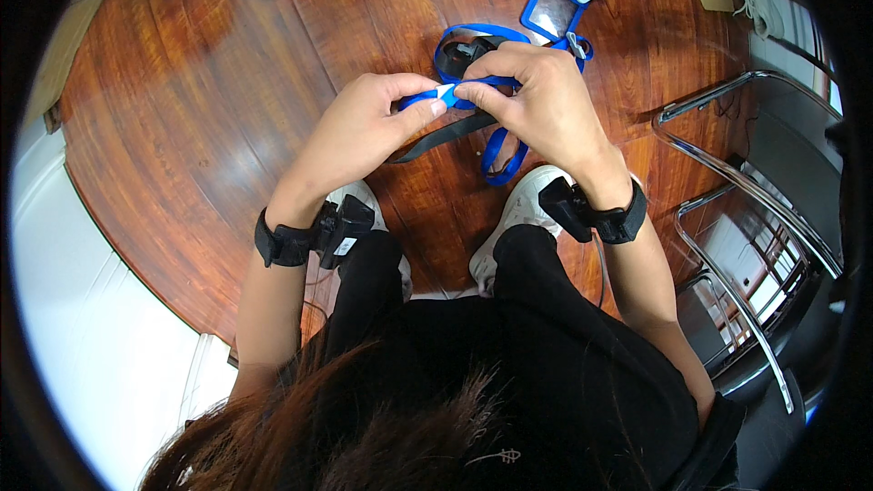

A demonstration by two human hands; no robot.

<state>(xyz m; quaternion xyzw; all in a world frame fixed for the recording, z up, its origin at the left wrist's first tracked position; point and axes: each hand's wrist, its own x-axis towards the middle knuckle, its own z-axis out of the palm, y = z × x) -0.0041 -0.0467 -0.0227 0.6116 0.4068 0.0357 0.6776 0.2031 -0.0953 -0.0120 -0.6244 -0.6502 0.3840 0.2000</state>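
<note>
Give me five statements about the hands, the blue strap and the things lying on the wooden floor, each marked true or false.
1. Both hands pinch the blue strap. True.
2. The left hand rests flat on the wooden floor. False: it is raised, gripping the strap.
3. A blue-edged clear pouch lies on the floor beyond the hands. True.
4. The right hand holds scissors. False: it holds only the strap.
5. Both wrists are bare. False: each carries a black wristband with a small device.
</note>
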